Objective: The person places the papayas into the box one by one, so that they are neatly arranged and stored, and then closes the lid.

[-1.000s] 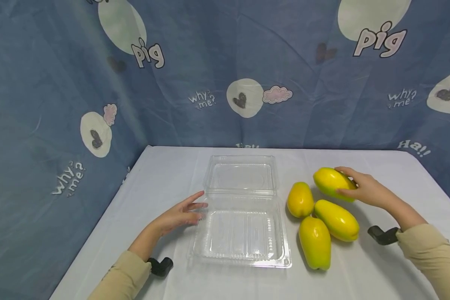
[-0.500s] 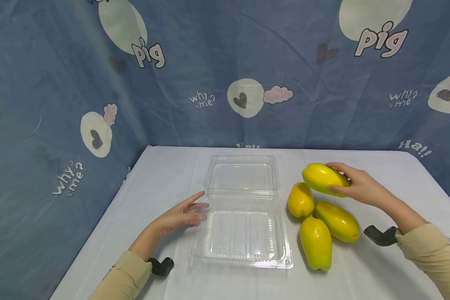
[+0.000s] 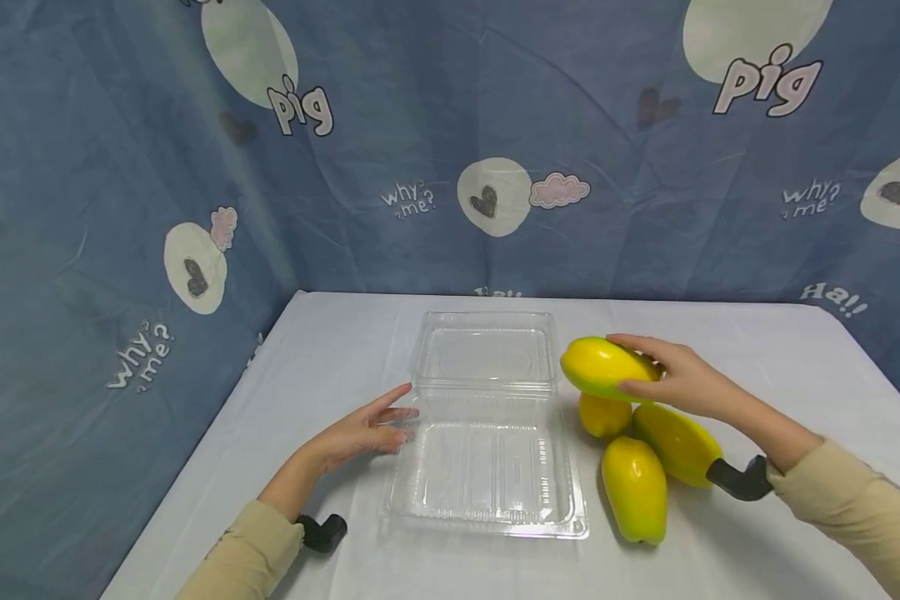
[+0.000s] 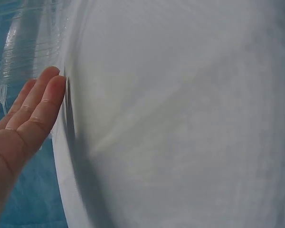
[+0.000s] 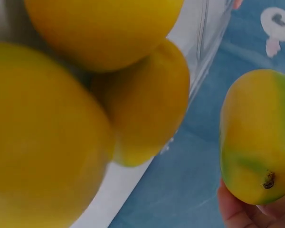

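In the head view my right hand (image 3: 686,379) grips a yellow-green papaya (image 3: 603,367) from its right end, thumb in front and fingers behind. It is held up over the back of the group, overlapping another papaya (image 3: 604,415). The right wrist view shows the stem end of the held papaya (image 5: 261,142) above the fingertips. My left hand (image 3: 360,433) is at the left rim of a clear plastic clamshell box (image 3: 487,467), fingers extended and fingertips at its edge. The box lies open with its lid (image 3: 487,350) folded back, and nothing is inside.
Two more papayas, a front one (image 3: 635,492) and one behind it to the right (image 3: 675,442), lie on the white tablecloth (image 3: 345,350) right of the box. A blue printed curtain (image 3: 390,250) hangs behind and to the left of the table.
My right hand has carried the papaya leftward, from the right of the group to above the back papaya, closer to the box. The left hand and the box have stayed put.
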Demonstrator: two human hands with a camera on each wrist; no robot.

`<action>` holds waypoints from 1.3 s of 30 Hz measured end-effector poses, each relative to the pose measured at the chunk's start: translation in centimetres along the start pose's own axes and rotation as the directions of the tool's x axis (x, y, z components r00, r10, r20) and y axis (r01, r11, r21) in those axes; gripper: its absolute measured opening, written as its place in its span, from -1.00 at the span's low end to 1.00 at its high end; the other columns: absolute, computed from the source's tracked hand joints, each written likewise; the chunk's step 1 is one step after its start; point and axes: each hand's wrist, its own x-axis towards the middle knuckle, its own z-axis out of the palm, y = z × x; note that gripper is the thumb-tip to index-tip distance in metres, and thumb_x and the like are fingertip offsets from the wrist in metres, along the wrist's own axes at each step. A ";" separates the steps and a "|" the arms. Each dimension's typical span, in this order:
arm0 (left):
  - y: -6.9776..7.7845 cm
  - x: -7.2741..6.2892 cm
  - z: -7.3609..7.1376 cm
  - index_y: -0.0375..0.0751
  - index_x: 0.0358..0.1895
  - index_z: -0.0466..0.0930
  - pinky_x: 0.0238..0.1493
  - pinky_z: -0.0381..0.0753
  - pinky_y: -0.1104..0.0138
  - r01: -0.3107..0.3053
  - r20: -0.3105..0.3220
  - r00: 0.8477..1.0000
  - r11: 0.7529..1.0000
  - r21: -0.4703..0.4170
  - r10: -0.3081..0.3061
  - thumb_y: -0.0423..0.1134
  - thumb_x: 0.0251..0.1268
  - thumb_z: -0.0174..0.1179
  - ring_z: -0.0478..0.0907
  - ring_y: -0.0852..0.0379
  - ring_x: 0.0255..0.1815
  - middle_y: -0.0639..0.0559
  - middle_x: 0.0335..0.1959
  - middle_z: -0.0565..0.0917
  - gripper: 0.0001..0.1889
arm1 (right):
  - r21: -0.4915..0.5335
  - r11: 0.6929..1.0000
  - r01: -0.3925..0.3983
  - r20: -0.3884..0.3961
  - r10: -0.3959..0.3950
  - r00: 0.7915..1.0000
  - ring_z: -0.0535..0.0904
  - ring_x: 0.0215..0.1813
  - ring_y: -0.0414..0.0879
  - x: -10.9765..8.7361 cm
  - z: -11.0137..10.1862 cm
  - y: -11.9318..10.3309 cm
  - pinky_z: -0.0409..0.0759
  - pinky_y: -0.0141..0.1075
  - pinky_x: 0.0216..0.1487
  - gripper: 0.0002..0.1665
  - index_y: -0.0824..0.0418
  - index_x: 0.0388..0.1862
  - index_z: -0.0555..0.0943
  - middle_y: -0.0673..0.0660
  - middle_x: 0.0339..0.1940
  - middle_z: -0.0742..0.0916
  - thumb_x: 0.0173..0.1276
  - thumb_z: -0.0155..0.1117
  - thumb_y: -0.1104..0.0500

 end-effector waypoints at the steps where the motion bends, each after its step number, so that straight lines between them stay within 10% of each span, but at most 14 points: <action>1: 0.0 0.0 0.0 0.03 0.47 -0.23 0.13 0.42 0.09 0.001 -0.002 1.000 1.000 0.003 -0.001 -0.30 0.22 0.14 0.25 -0.20 0.30 -0.29 0.40 0.07 -0.14 | 0.000 1.000 0.004 0.005 -0.004 1.000 0.47 0.03 0.03 0.1 0.1 -0.2 0.47 -0.16 -0.01 -0.31 0.28 0.31 0.31 0.27 0.22 0.49 0.24 0.26 0.09; 8: 0.1 0.1 -0.1 0.04 0.47 -0.22 0.11 0.44 0.12 0.012 -0.007 1.000 1.000 0.008 -0.011 -0.30 0.22 0.15 0.27 -0.19 0.29 -0.27 0.40 0.09 -0.14 | 0.039 0.999 0.014 0.045 -0.016 0.999 0.44 0.12 0.11 0.7 1.1 -1.8 0.39 0.07 0.12 -0.29 0.24 0.31 0.30 0.25 0.24 0.47 0.22 0.27 0.06; 16: 0.1 0.1 -0.2 0.00 0.47 -0.24 0.09 0.46 0.16 0.006 0.005 1.000 1.000 0.010 -0.006 -0.31 0.23 0.15 0.26 -0.20 0.29 -0.30 0.40 0.08 -0.13 | 0.032 0.999 0.006 0.112 -0.010 0.994 0.47 -0.11 -0.07 1.4 2.6 -3.2 0.48 -0.14 -0.04 -0.32 0.21 0.26 0.34 0.14 0.06 0.59 0.19 0.30 0.08; 39: -0.1 0.0 0.1 -0.04 0.47 -0.23 0.06 0.48 0.16 -0.012 -0.008 1.000 1.000 0.018 0.012 -0.31 0.22 0.16 0.29 -0.22 0.27 -0.34 0.39 0.09 -0.14 | -0.234 0.958 0.166 0.201 -0.119 0.972 0.54 0.00 0.04 3.3 6.5 -5.5 0.49 -0.10 0.01 -0.39 0.24 0.14 0.46 0.18 0.04 0.62 0.10 0.36 0.10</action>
